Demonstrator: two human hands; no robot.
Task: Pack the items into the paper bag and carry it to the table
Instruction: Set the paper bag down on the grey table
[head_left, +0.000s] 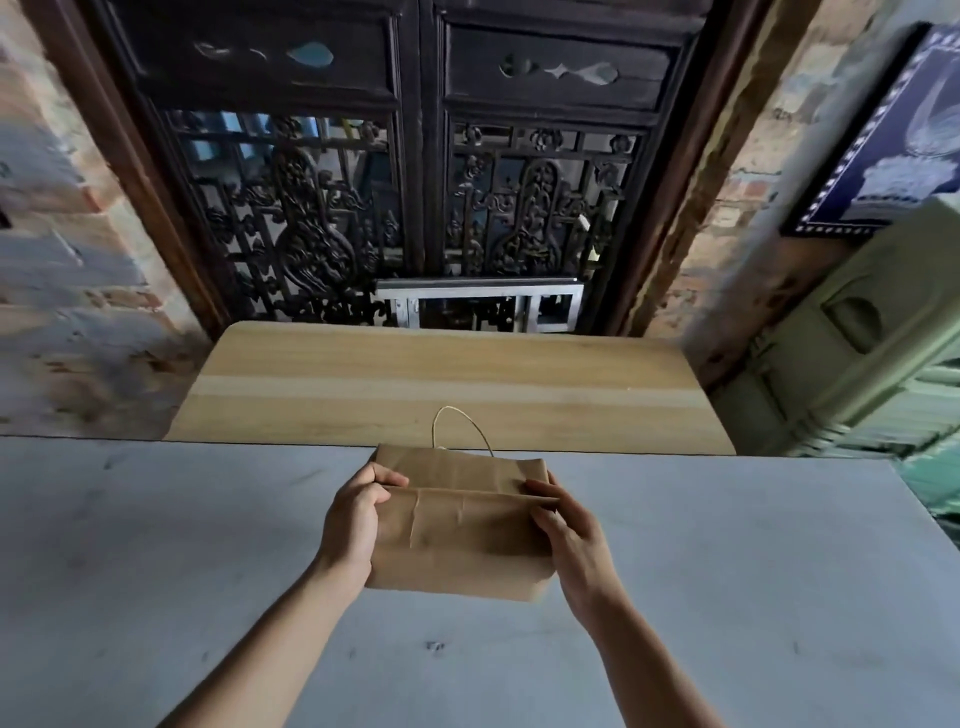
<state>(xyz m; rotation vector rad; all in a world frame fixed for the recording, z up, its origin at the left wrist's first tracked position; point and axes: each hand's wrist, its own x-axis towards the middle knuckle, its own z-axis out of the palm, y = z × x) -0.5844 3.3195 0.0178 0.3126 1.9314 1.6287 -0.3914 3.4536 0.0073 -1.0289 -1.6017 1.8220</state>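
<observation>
A brown paper bag (460, 525) stands on the grey table (182, 545) near its far edge, its top folded over. A thin looped handle (462, 423) sticks up behind the fold. My left hand (356, 514) grips the bag's left side at the fold, thumb on top. My right hand (563, 525) holds the right side at the same fold. Whatever is inside the bag is hidden.
Beyond the grey table lies a light wooden tabletop (447, 384) against dark carved wooden doors (415, 197). Brick walls stand on both sides. A pale green plastic crate (862, 338) and a framed blue picture (893, 135) are at the right.
</observation>
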